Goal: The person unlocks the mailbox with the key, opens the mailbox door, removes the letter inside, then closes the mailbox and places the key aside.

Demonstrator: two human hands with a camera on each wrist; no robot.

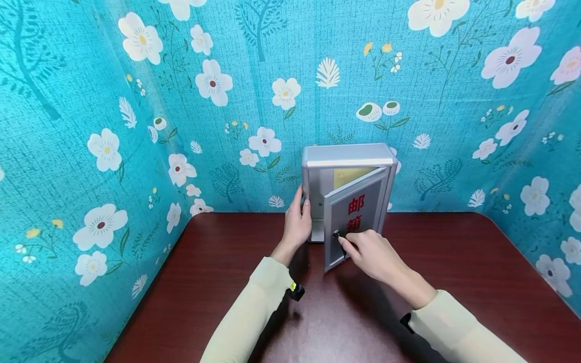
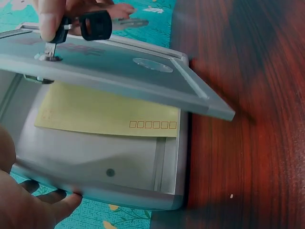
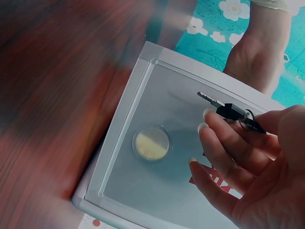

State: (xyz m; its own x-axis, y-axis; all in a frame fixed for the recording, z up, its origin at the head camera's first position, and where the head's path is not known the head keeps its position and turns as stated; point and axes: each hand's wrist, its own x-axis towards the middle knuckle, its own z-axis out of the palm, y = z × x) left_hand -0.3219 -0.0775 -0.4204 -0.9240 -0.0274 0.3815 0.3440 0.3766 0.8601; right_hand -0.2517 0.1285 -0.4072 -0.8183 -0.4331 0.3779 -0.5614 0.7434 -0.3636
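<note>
The grey mailbox point(image 1: 348, 152) stands upright on the dark red-brown table point(image 1: 458, 262), in front of a teal flowered cloth point(image 1: 254, 189). Its door point(image 1: 369, 201), marked with red characters and fitted with a round window point(image 3: 152, 143), is ajar and screens the right part of the opening. A yellow envelope point(image 2: 109, 109) lies inside, partly covered by the door.

The key point(image 2: 62, 31) sits in the door lock, its black head between the thumb and index finger of the right hand point(image 1: 372, 252) — tips closed in a pinch, remaining fingers loosely bent. A second key point(image 2: 96, 25) hangs linked beside it, close to those fingers. The left hand point(image 1: 297, 222) grips the left side wall — fingers against the outer face.
</note>
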